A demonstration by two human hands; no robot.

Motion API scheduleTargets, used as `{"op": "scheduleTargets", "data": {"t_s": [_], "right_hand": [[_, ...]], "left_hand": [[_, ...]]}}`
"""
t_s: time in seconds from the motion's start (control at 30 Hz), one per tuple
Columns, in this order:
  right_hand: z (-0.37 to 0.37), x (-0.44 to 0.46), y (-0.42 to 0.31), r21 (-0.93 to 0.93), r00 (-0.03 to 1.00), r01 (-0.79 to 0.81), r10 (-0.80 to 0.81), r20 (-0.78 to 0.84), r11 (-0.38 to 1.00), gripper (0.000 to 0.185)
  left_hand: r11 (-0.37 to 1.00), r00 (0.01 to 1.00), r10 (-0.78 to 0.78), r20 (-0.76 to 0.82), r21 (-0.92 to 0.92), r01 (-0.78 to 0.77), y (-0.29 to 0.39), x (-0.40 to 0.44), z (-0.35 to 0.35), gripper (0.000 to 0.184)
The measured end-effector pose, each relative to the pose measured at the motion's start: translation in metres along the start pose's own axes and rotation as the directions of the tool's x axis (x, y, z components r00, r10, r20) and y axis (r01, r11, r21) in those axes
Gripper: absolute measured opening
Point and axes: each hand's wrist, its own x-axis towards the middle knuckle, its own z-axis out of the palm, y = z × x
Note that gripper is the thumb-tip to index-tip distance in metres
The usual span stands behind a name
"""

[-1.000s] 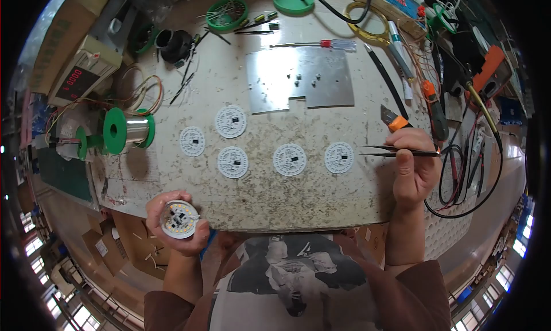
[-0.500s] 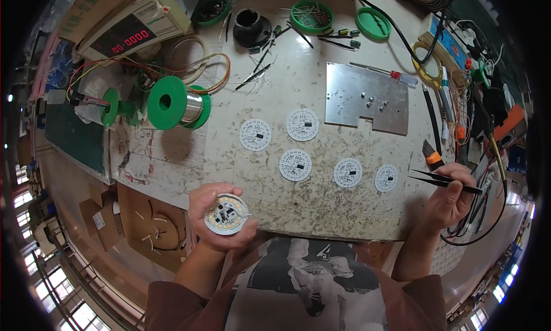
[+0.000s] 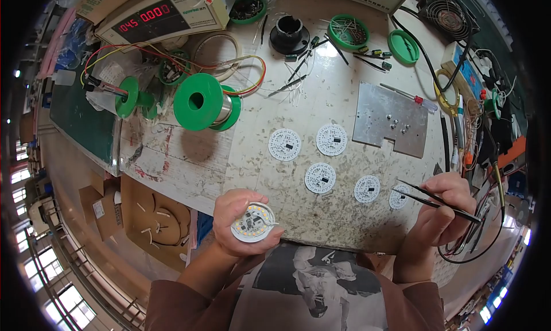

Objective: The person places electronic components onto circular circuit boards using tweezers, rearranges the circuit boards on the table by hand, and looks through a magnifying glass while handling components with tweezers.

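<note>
In the head view my left hand point(image 3: 229, 225) is wrapped round a round LED lamp base point(image 3: 253, 222), its board with yellow LEDs facing up and a pale wire end at its right side. My right hand point(image 3: 441, 210) grips black tweezers point(image 3: 439, 202) whose tips point left and stand apart. Behind the tips lies a small white round circuit board point(image 3: 398, 198), partly covered by the tweezers. Several like it lie on the bench, among them a nearer circuit board point(image 3: 367, 189) and a middle circuit board point(image 3: 320, 178).
A green solder spool point(image 3: 198, 102) stands at left, below a meter with red digits point(image 3: 163, 15). A metal plate point(image 3: 373, 118) with solder blobs and a screwdriver point(image 3: 422, 102) lie at right. Green dishes point(image 3: 348, 32) hold components at the back. Cables and tools crowd the right edge.
The view has shifted, so the bench items appear farther right. My right hand has brought the tweezers left, over the rightmost circuit board. The meter's digits differ. My left hand keeps its hold.
</note>
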Motion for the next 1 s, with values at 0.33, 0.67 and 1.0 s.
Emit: {"op": "scheduleTargets", "data": {"t_s": [0.33, 0.67, 1.0], "right_hand": [[-0.012, -0.012, 0.018, 0.050, 0.997, -0.077, 0.077, 0.005, 0.996, 0.035], [-0.016, -0.014, 0.027, 0.121, 0.994, -0.107, 0.105, 0.025, 0.987, 0.034], [-0.016, -0.011, 0.029, 0.242, 0.984, -0.172, 0.177, 0.002, 0.955, 0.029]], "left_hand": [[1.000, 0.999, -0.016, -0.037, 0.018, 0.017, 0.001, 0.000, 0.002, 0.085], [0.997, 0.999, -0.042, -0.003, 0.061, 0.043, 0.003, 0.000, 0.004, 0.083], [0.989, 0.993, -0.030, 0.111, 0.148, 0.013, 0.007, 0.003, 0.002, 0.081]]}}
